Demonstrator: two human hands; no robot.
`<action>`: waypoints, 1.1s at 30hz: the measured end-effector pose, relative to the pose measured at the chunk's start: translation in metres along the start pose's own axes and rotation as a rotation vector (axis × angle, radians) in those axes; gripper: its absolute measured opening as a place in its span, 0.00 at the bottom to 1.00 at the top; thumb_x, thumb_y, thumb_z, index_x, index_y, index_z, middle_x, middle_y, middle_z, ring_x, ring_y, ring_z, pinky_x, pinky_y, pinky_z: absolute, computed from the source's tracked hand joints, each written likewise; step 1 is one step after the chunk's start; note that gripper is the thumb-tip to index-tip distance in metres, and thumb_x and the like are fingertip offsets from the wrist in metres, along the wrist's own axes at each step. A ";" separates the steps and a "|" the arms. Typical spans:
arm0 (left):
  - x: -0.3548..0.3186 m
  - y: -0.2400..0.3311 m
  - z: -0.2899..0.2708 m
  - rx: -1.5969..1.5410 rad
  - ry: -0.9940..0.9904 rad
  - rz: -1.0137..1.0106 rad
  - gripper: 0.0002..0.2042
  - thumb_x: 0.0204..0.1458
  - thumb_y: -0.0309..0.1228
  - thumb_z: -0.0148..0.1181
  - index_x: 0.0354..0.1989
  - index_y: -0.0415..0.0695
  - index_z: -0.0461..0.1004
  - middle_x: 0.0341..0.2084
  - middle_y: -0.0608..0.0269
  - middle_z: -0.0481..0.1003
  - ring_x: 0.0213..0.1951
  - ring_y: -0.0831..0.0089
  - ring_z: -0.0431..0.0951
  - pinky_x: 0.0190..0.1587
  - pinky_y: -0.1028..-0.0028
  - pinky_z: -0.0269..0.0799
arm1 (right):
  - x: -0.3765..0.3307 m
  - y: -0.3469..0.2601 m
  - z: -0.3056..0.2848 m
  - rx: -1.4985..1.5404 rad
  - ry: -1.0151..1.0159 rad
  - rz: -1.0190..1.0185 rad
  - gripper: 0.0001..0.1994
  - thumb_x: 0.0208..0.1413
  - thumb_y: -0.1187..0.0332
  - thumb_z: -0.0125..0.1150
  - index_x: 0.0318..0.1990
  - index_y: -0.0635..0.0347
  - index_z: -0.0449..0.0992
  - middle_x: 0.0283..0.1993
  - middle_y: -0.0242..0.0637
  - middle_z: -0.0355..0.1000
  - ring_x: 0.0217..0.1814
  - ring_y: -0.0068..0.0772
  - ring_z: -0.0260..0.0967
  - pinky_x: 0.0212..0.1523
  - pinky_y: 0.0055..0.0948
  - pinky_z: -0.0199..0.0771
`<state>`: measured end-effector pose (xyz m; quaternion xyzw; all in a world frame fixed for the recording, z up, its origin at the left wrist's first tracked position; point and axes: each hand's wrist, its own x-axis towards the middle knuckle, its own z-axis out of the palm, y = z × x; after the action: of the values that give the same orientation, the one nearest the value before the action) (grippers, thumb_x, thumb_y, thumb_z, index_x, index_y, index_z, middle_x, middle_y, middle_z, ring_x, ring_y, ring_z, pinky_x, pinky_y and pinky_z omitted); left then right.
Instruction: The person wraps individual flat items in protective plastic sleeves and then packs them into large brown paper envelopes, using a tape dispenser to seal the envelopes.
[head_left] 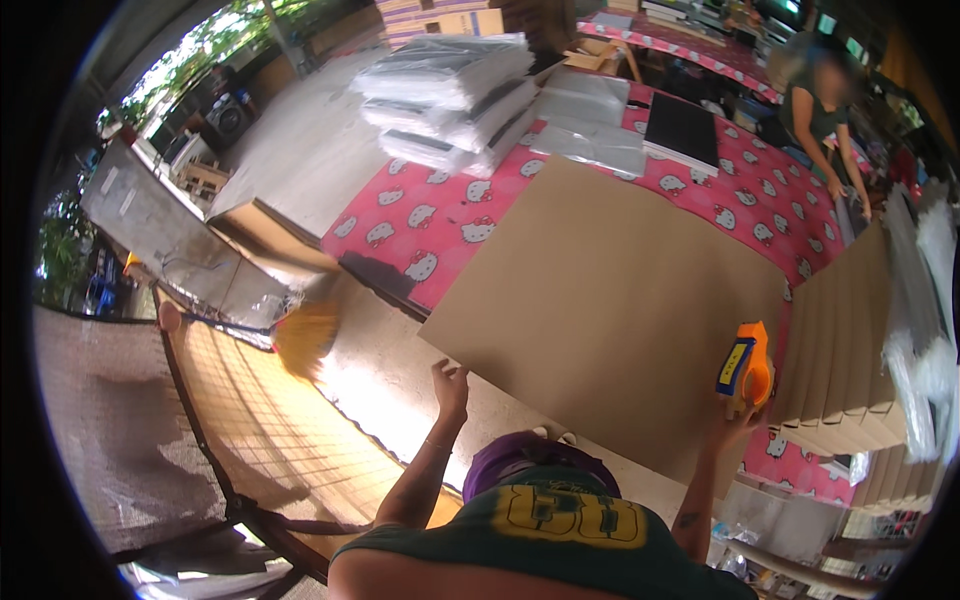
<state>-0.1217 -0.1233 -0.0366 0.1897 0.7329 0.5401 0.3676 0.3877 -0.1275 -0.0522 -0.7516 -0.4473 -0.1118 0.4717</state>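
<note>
A large flat sheet of brown cardboard (600,310) lies in front of me on the table. At its near left edge is my left hand (451,390), fingers loosely bent and a little apart, with nothing seen in them; I cannot tell whether they touch the edge. My right hand (740,418) is closed around an orange tape dispenser (757,365) with a blue and yellow label, held over the sheet's near right part. Some of the right fingers are hidden behind the dispenser.
A pink patterned tablecloth (480,229) covers the table. Plastic-wrapped stacks (450,95) stand far left, beside clear plastic sleeves (585,120) and a black-topped stack (682,130). Folded cardboard (835,340) stands right. Another person (815,115) works far right. A broom (305,340) lies left.
</note>
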 end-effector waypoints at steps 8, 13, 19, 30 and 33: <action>-0.042 0.071 0.064 0.044 -0.635 0.349 0.23 0.64 0.38 0.54 0.62 0.39 0.60 0.47 0.54 0.73 0.49 0.70 0.74 0.50 0.71 0.71 | -0.051 -0.199 0.058 0.712 -0.497 0.316 0.29 0.50 0.72 0.71 0.59 0.54 0.65 0.68 0.49 0.51 0.68 0.51 0.56 0.59 0.43 0.73; -0.031 0.137 0.085 -0.181 -0.679 0.368 0.31 0.64 0.36 0.54 0.69 0.41 0.47 0.52 0.48 0.70 0.56 0.67 0.69 0.57 0.69 0.67 | -0.092 -0.306 0.102 1.077 -0.857 0.277 0.35 0.49 0.80 0.68 0.63 0.57 0.57 0.68 0.47 0.50 0.72 0.43 0.51 0.63 0.43 0.68; 0.083 0.177 0.026 0.013 -0.475 0.699 0.35 0.59 0.34 0.61 0.69 0.39 0.47 0.49 0.43 0.73 0.54 0.60 0.74 0.52 0.66 0.73 | -0.092 -0.375 0.207 1.197 -1.214 0.091 0.37 0.52 0.69 0.68 0.67 0.54 0.55 0.70 0.45 0.51 0.73 0.42 0.49 0.65 0.42 0.62; 0.283 0.136 -0.038 1.012 -0.395 1.173 0.30 0.49 0.33 0.64 0.63 0.50 0.64 0.37 0.53 0.69 0.42 0.54 0.72 0.46 0.56 0.68 | 0.102 -0.598 0.392 1.138 -1.044 0.515 0.46 0.51 0.32 0.56 0.72 0.45 0.49 0.73 0.40 0.47 0.73 0.42 0.46 0.64 0.54 0.53; 0.283 0.156 -0.044 1.074 -0.512 1.130 0.28 0.50 0.35 0.62 0.62 0.48 0.65 0.44 0.48 0.68 0.48 0.50 0.70 0.53 0.50 0.63 | 0.135 -0.627 0.424 1.021 -1.017 0.552 0.51 0.43 0.27 0.58 0.72 0.38 0.47 0.75 0.42 0.40 0.75 0.46 0.41 0.64 0.58 0.49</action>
<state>-0.3588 0.0928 0.0210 0.7977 0.5790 0.1593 0.0549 -0.1300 0.3894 0.1845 -0.4841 -0.4015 0.5892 0.5073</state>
